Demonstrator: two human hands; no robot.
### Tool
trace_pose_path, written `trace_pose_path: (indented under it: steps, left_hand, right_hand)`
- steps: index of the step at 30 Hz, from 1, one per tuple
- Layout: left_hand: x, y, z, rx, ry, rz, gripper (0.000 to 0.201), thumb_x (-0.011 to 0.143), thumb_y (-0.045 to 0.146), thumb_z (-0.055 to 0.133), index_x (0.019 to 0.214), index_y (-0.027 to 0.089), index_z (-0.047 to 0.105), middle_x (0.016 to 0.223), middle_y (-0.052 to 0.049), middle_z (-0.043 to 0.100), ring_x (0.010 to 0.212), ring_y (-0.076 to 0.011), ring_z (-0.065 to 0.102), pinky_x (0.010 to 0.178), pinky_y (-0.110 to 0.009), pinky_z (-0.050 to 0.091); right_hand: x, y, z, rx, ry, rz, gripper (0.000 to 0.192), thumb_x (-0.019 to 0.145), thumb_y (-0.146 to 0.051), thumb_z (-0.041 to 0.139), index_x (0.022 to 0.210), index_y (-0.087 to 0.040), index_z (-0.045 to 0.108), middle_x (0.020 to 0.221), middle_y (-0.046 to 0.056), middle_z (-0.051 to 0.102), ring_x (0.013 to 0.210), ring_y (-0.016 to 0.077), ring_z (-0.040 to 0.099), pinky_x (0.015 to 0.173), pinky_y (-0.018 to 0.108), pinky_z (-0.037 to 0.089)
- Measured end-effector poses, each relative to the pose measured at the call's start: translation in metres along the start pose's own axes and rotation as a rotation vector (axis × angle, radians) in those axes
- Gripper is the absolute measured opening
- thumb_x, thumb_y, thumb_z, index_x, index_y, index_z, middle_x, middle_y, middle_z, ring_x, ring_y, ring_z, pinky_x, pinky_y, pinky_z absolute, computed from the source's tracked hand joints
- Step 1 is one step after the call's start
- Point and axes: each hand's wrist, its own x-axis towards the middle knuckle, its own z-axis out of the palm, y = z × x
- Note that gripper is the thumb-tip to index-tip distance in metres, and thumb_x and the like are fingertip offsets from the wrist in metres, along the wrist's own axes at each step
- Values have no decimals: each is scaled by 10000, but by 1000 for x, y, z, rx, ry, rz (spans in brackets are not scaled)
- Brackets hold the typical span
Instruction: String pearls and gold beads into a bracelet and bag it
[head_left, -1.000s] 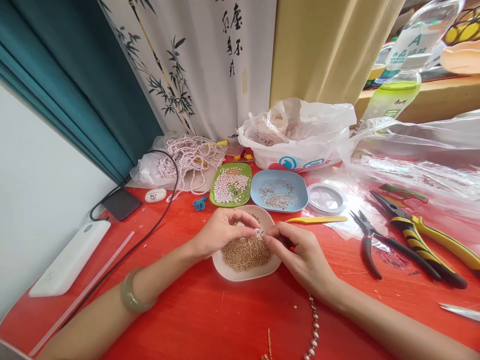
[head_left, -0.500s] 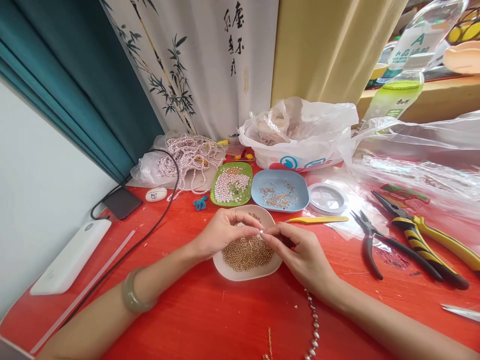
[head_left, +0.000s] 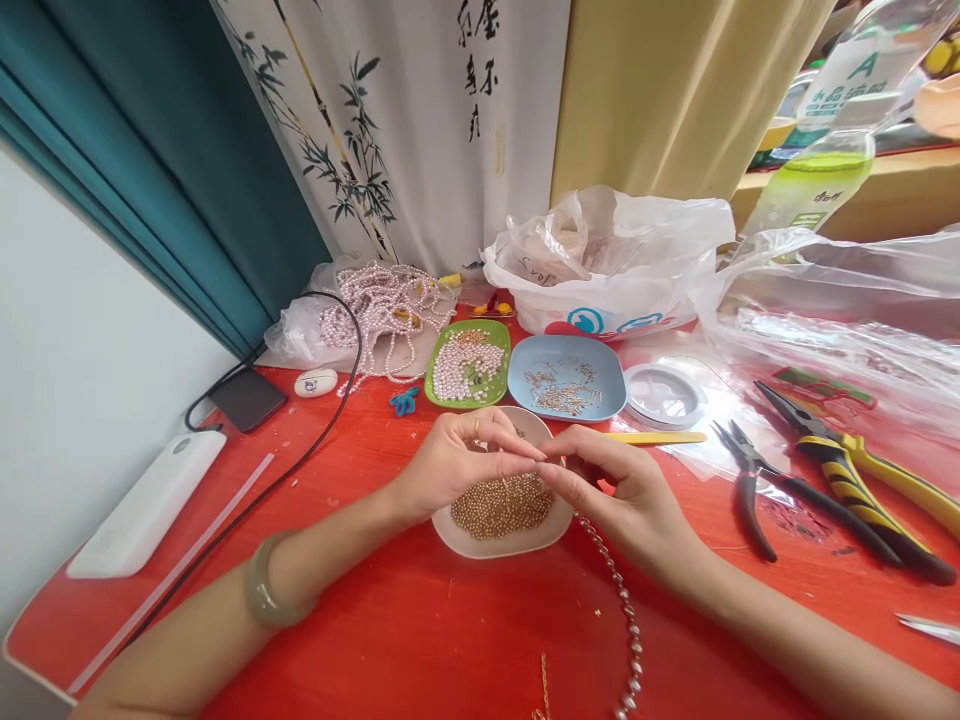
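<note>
My left hand (head_left: pixel 469 460) and my right hand (head_left: pixel 619 485) meet fingertip to fingertip above a white bowl (head_left: pixel 457 540) of small gold beads (head_left: pixel 502 508). Both are closed in a pinch, and whatever lies between the left fingertips is too small and covered to make out. A strand of silvery pearl beads (head_left: pixel 630 620) runs from beneath my right fingers down to the table's near side. Close to its lower end lies a thin gold chain (head_left: pixel 544 680). A ring is on a left finger and a bangle (head_left: pixel 262 585) circles the left forearm.
Behind the bowl stand a green tray (head_left: pixel 430 385) of pink pearls and a blue tray (head_left: pixel 525 360) of small metal findings. Yellow tweezers (head_left: pixel 660 438), a round lid (head_left: pixel 664 393) and two pliers (head_left: pixel 750 465) lie rightward. A cable (head_left: pixel 315 440) and power bank (head_left: pixel 142 505) are left.
Both hands have drawn tighter together, and the small white bead seen between the fingertips is now covered. More of the bead strand shows below my right hand. The view has shifted slightly.
</note>
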Motion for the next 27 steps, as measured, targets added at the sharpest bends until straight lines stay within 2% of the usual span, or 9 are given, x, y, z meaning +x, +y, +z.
trace_pose_path:
  steps: [7, 11, 14, 17, 20, 23, 27]
  left_hand:
    - [-2, 3, 3, -6, 41, -11, 126, 636, 141, 673, 681, 247, 725, 655, 6, 501, 668, -104, 469, 605, -224, 368]
    - [-1, 4, 1, -61, 84, -24, 77, 645, 154, 676, 655, 223, 710, 667, 6, 564, 615, -86, 482, 544, -195, 376]
    - [0, 5, -1, -107, 121, -77, 59, 696, 204, 649, 730, 208, 697, 724, -6, 629, 626, -86, 523, 546, -182, 403]
    - [0, 6, 1, -166, 68, -139, 144, 750, 220, 595, 870, 198, 671, 827, -32, 667, 756, -114, 580, 655, -207, 443]
    - [-1, 12, 8, -182, -26, -171, 164, 714, 147, 608, 861, 177, 672, 844, -40, 680, 816, -133, 601, 752, -240, 441]
    - [-2, 19, 17, -113, -76, -195, 160, 661, 118, 640, 808, 158, 687, 833, -48, 683, 814, -150, 607, 762, -257, 439]
    - [4, 21, 26, -37, -48, -196, 144, 636, 173, 680, 778, 163, 694, 791, -36, 675, 739, -150, 599, 701, -270, 438]
  right_hand:
    - [5, -1, -7, 3, -66, -14, 123, 797, -254, 543, 728, -192, 624, 651, -5, 559, 568, 112, 449, 495, 240, 311]
    - [9, -1, -12, 11, -160, 51, 129, 789, -231, 544, 694, -188, 620, 695, 5, 594, 600, 115, 473, 516, 248, 317]
    - [11, 0, -15, 16, -173, 89, 130, 783, -230, 553, 682, -186, 624, 677, 0, 593, 584, 112, 464, 518, 255, 311]
    - [11, 0, -18, 61, -122, 44, 130, 788, -255, 558, 707, -192, 637, 688, 2, 584, 600, 115, 463, 533, 264, 317]
    - [12, -2, -21, 95, -1, -36, 107, 785, -260, 570, 747, -211, 657, 675, -5, 522, 617, 120, 448, 534, 267, 319]
    - [12, -5, -24, 118, 97, -79, 94, 781, -241, 575, 748, -221, 661, 684, -9, 464, 632, 124, 438, 541, 271, 326]
    - [12, -11, -26, 177, 118, -95, 97, 780, -239, 572, 735, -217, 655, 707, -2, 466, 664, 135, 452, 561, 280, 340]
